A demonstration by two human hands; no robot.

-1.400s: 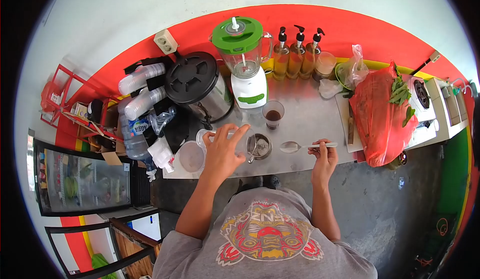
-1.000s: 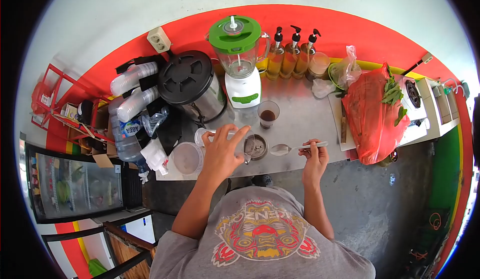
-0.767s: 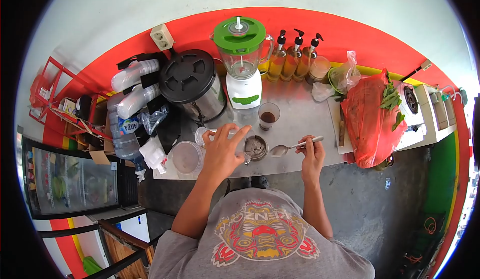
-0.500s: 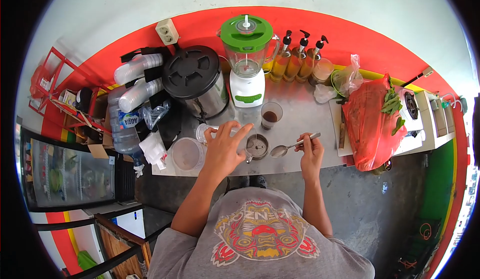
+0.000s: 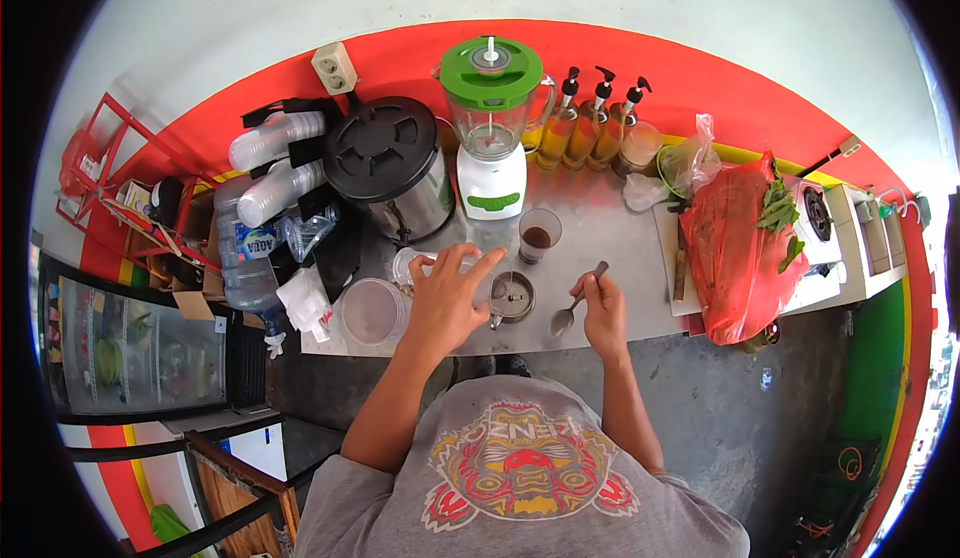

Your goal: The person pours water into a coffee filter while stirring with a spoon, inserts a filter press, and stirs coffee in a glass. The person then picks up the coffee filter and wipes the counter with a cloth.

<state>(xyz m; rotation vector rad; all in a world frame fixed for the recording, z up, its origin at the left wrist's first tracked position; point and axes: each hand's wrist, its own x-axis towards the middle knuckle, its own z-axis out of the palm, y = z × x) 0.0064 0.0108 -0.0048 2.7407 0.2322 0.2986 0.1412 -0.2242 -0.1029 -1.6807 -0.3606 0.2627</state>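
My right hand [image 5: 602, 310] is closed round the handle of a metal spoon [image 5: 563, 322], whose bowl points down at the table's front edge. My left hand [image 5: 450, 296] has its thumb and fingers curved and spread apart, with nothing visible held between them. Just right of its fingertips stands a round metal coffee dripper [image 5: 513, 298], with its inside showing from above. Behind that is a clear cup [image 5: 539, 234] with dark liquid in it. A clear round tub [image 5: 374, 312] sits left of my left wrist, and a small clear container [image 5: 405, 263] is partly hidden by the fingers.
A blender [image 5: 491, 148] and a steel pot with a black lid [image 5: 388, 163] stand at the back, near several pump bottles [image 5: 588, 136]. Stacked plastic cups [image 5: 280, 190] and a water bottle [image 5: 245, 248] are left. A red plastic bag [image 5: 735, 253] lies right.
My right hand has moved slightly left and tilted the spoon, so its bowl now points more downward. My left hand stays almost where it was.
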